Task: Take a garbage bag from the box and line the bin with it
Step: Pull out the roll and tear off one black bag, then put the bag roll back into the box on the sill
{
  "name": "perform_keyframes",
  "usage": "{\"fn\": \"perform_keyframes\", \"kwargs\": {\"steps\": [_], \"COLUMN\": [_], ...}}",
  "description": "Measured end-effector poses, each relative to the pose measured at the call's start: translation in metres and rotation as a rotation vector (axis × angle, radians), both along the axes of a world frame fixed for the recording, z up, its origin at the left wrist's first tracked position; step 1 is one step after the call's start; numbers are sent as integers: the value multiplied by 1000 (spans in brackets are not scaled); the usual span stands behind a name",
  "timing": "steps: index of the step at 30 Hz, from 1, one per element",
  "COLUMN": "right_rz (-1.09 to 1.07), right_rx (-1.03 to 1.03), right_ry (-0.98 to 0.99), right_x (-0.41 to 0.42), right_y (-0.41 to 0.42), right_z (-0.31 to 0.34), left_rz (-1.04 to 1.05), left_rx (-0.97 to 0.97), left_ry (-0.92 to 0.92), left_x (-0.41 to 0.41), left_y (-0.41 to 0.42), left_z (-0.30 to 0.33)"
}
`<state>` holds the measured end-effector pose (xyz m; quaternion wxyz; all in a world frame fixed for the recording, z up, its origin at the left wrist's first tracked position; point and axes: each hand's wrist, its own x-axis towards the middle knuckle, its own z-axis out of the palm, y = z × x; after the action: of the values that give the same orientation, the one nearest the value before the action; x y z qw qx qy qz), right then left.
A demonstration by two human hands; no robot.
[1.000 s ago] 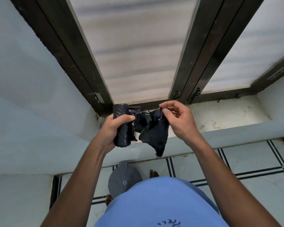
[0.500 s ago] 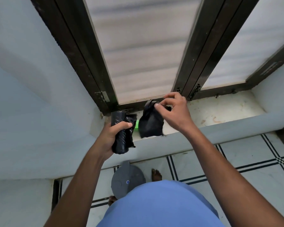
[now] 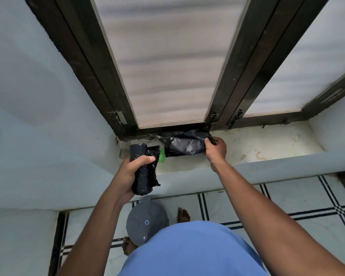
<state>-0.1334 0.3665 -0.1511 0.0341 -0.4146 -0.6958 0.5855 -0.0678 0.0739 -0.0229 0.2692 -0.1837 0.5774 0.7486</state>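
Observation:
My left hand grips a black roll of garbage bags, held upright in front of the window sill. My right hand pinches one end of a separate folded black garbage bag, which lies lengthwise on the sill against the window frame. A small green object shows on the sill between roll and bag. The grey bin, lid closed, stands on the floor below, partly hidden by my blue shirt. No box is visible.
A dark-framed window with frosted panes rises behind the sill. White walls close in on the left. The tiled floor with dark lines lies below, and my bare feet stand beside the bin.
The bag has come apart from the roll. My right hand carried it back and right and laid it on the sill. My left hand lowered the roll slightly.

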Motion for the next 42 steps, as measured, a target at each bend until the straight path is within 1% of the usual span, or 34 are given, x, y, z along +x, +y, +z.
{"fn": "perform_keyframes", "kwargs": {"steps": [3, 4, 5, 6, 7, 8, 9, 10, 11, 12, 13, 14, 16, 17, 18, 20, 22, 24, 26, 29, 31, 34, 35, 37, 39, 42], "right_rz": [15, 44, 102, 188, 330, 504, 666, 772, 805, 782, 747, 712, 715, 747, 793, 868, 862, 841, 804, 779, 829, 908, 925, 947, 934, 862], "right_rx": [141, 256, 431, 621, 773, 872, 895, 859, 778, 669, 526, 323, -169, -342, -396, -297, -213, -196, -243, -374, -433, -465, -464, -455, -474, -578], "right_ry": [-60, -63, -49, -5, 46, 76, 58, 14, -36, -40, 0, 51, 126, 141, 158, 208, 266, 322, 335, 321, 300, 263, 254, 227, 186, 64], "right_x": [2, 5, 10, 14, 19, 22, 24, 26, 28, 30, 31, 34, 40, 44, 49, 59, 63, 64, 63, 58, 56, 58, 59, 59, 61, 62], "right_y": [4, 2, 0, -3, -6, -9, -14, -19, -24, -30, -37, -43, -57, -62, -66, -72, -76, -79, -77, -63, -50, -41, -41, -44, -49, -60], "right_z": [3, 4, 6, 4, 1, -4, -5, -6, 0, 8, 23, 42, 75, 85, 91, 95, 93, 93, 97, 109, 117, 125, 127, 129, 129, 136], "left_rz": [0, 5, 15, 25, 32, 35, 38, 44, 51, 65, 93, 119, 172, 196, 222, 282, 341, 363, 324, 237, 136, -57, -71, -35, -23, -32], "left_rx": [3, 4, 7, 12, 18, 24, 27, 29, 35, 48, 72, 107, 178, 223, 265, 302, 310, 301, 263, 142, 96, 32, 0, -44, -74, -161], "left_ry": [-2, 1, 3, 4, 5, 2, -3, -4, -1, 6, 19, 35, 67, 66, 52, 15, 15, 51, 91, 105, 110, 145, 170, 207, 243, 311], "left_x": [-2, -3, -4, -5, -6, -6, -7, -7, -8, -9, -10, -11, -14, -15, -17, -20, -23, -24, -22, -15, -9, -3, -2, 2, 6, 13], "left_y": [14, 18, 23, 28, 32, 35, 38, 42, 45, 48, 51, 54, 58, 59, 61, 62, 63, 60, 51, 26, 5, -12, -16, -22, -27, -32], "left_z": [-5, -8, -10, -11, -11, -12, -11, -10, -9, -8, -6, -5, -3, -3, -4, -6, -7, -6, -2, 1, 0, 3, 3, 6, 6, 6]}}
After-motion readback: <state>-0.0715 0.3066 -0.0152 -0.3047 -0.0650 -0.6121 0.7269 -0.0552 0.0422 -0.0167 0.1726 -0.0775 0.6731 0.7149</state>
